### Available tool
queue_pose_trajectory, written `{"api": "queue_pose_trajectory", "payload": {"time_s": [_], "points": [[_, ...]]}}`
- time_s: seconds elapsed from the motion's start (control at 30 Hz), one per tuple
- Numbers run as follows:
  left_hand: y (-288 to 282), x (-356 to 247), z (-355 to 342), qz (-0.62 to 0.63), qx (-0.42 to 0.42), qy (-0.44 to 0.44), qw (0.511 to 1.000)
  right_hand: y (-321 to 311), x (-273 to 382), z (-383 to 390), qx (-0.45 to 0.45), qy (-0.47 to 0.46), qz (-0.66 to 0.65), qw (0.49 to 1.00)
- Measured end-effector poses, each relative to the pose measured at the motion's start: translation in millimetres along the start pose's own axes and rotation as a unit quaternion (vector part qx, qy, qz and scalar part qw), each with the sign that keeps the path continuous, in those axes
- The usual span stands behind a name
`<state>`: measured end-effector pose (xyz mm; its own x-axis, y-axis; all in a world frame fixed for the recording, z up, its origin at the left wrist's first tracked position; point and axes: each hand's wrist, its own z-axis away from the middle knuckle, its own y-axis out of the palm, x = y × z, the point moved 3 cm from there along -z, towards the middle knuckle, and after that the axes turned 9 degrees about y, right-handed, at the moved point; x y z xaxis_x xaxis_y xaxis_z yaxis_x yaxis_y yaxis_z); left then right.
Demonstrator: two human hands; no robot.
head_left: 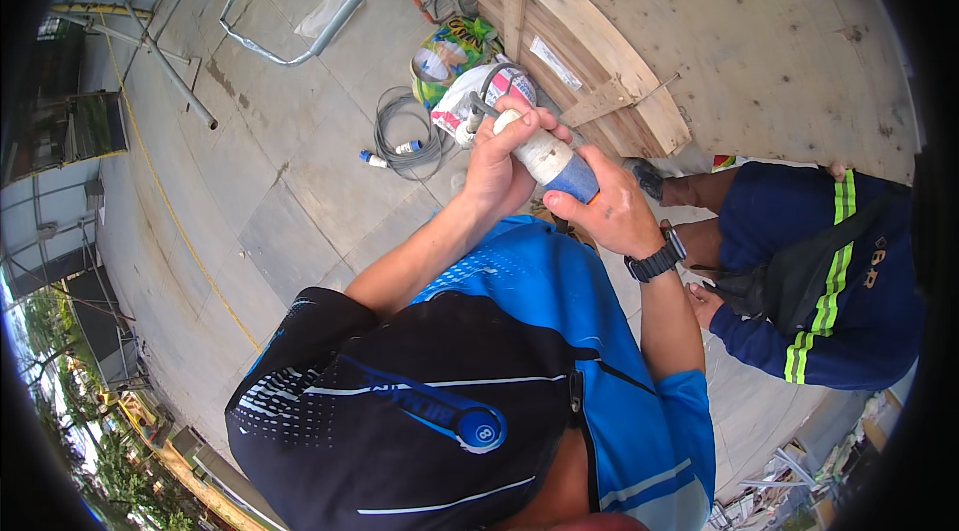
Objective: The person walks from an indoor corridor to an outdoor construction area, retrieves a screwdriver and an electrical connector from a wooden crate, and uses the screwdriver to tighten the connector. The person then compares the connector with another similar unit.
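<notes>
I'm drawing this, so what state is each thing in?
Connector: held in both hands
Left hand: wrapped around it
Right hand: gripping its blue end
Grey cable: lying coiled
Two blue-white plugs: lying apart
Watch: strapped on
White sack: can't tell whether open

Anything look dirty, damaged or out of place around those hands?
Slightly: the white-and-blue connector in the left hand and right hand has a smudged white section. Farther left, dark stains mark the floor, unlike its paler surroundings.
</notes>
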<state>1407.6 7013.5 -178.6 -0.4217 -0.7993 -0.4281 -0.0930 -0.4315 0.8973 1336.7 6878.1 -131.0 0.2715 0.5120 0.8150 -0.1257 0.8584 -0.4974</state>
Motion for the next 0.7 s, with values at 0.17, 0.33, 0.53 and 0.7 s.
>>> {"api": "queue_pose_trajectory", "payload": {"time_s": [0.17,0.33,0.53,0.7], "points": [[-8.7,3.8,1.3,-0.019,0.040,0.009,0.999,4.5,-3.9,-3.4,0.255,0.149,-0.196,0.935],[-2.7,0.5,-0.6,-0.031,-0.049,-0.027,0.998,19.8,-1.3,-4.0,0.266,0.192,-0.259,0.908],[-11.6,-7.0,-0.3,-0.014,-0.027,-0.044,0.999,31.1,9.0,5.0,0.188,0.188,-0.192,0.945],[17.0,-26.7,21.6,0.021,0.199,0.028,0.979,20.8,21.4,19.4,0.202,0.073,-0.133,0.968]]}}
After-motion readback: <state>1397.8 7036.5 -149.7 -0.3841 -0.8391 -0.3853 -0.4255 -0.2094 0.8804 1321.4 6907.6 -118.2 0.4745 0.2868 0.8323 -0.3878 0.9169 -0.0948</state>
